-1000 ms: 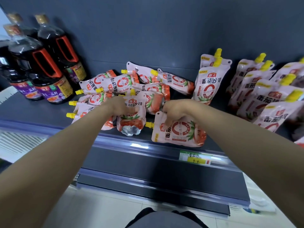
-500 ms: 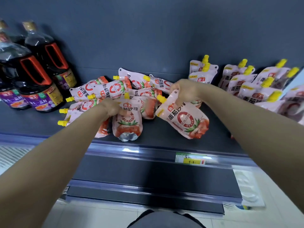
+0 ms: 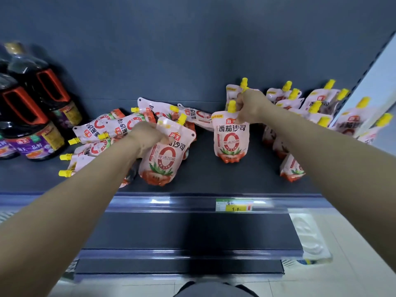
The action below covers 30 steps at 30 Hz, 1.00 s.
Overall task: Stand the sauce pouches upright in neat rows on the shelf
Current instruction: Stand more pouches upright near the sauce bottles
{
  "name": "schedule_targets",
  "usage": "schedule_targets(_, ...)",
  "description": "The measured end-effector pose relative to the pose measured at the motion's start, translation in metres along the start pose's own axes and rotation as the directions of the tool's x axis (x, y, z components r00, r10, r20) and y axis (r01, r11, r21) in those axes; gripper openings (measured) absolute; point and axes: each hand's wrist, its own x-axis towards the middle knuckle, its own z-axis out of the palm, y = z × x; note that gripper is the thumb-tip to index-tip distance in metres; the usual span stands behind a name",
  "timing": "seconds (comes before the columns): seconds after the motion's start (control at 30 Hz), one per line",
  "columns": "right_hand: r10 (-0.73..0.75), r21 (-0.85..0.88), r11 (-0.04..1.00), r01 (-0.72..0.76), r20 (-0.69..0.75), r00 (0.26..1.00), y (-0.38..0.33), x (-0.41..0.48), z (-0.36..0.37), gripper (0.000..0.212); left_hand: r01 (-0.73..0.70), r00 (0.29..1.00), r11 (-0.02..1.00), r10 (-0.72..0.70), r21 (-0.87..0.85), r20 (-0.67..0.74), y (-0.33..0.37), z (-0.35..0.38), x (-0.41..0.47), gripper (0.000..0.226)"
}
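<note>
On the shelf (image 3: 214,182), your right hand (image 3: 249,108) pinches the upright pouch (image 3: 232,140), left hand (image 3: 147,136) grips the tilted pouch (image 3: 162,159); probably straighten that next.

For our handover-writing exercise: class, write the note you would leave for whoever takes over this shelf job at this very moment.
Left hand: grips the tilted pouch by its top, near the front of the shelf.
Right hand: pinches the upright pouch at its top beside the spout; whether its base touches the shelf is unclear.
Done: upright rows stand at the right.
Left: set down both held pouches, then stand the heap lying flat at the left.
</note>
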Motion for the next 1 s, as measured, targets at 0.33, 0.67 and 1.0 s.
schedule_targets(0.33, 0.036, 0.029, 0.999, -0.034, -0.074, 0.997, 0.022, -0.009, -0.001, 0.019, -0.245, 0.964, 0.938, 0.263, -0.245, 0.044, 0.031, 0.046, -0.026, 0.034)
schedule_targets(0.67, 0.055, 0.081, 0.995, -0.051, -0.056, 0.997, 0.04, -0.017, -0.014, 0.025, -0.355, 0.928, 0.916, 0.37, -0.189, 0.052, 0.04, 0.107, -0.035, 0.023)
schedule_targets(1.0, -0.038, 0.015, 0.999, 0.038, -0.036, 0.999, 0.052, -0.021, -0.026, 0.023, -0.369, 0.921, 0.911, 0.385, -0.183, 0.057, 0.052, 0.138, -0.048, 0.023)
